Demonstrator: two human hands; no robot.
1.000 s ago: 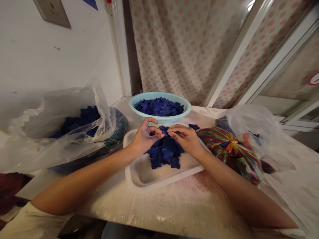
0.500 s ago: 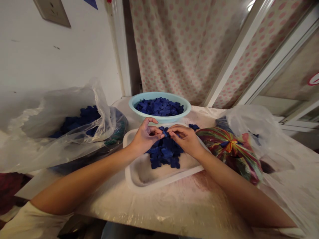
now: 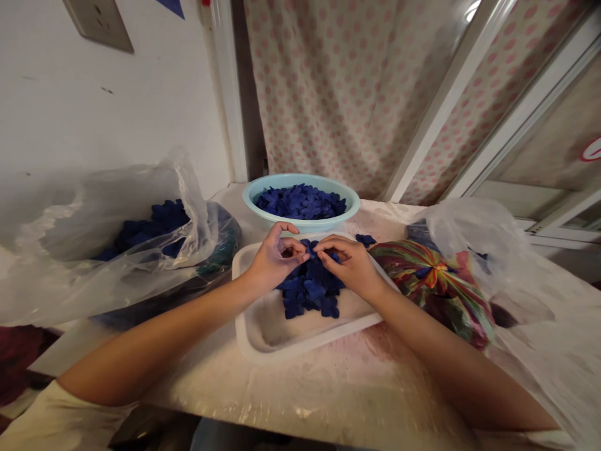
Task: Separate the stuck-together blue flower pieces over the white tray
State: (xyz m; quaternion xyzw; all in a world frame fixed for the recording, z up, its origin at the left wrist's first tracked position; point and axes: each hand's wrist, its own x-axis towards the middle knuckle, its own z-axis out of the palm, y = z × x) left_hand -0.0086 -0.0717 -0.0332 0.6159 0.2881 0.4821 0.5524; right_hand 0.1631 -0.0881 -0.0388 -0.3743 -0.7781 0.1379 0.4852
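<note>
Between my two hands is a small dark-blue fabric flower (image 3: 310,247), pinched from both sides above a white tray (image 3: 244,326). My left hand (image 3: 278,254) grips its left edge with thumb and a finger, the index finger raised and curved. On the other side my right hand (image 3: 346,258) has thumb and fingertips closed on the flower's right edge. Below them a pile of blue fabric flowers (image 3: 313,289) lies in the tray. Just behind the tray stands a light-blue basin (image 3: 248,195) heaped with more blue petals (image 3: 300,202).
To the left is an open clear plastic bag (image 3: 117,282) with blue flowers inside. A multicoloured tied bag (image 3: 436,282) and another clear bag (image 3: 479,232) stand on the right. One loose blue flower (image 3: 365,240) lies by the tray's back right corner. Polka-dot curtains (image 3: 338,94) hang behind.
Almost nothing differs. The fingertips of both hands have shifted very slightly on the blue flower, which stays pinched in the same place over the tray.
</note>
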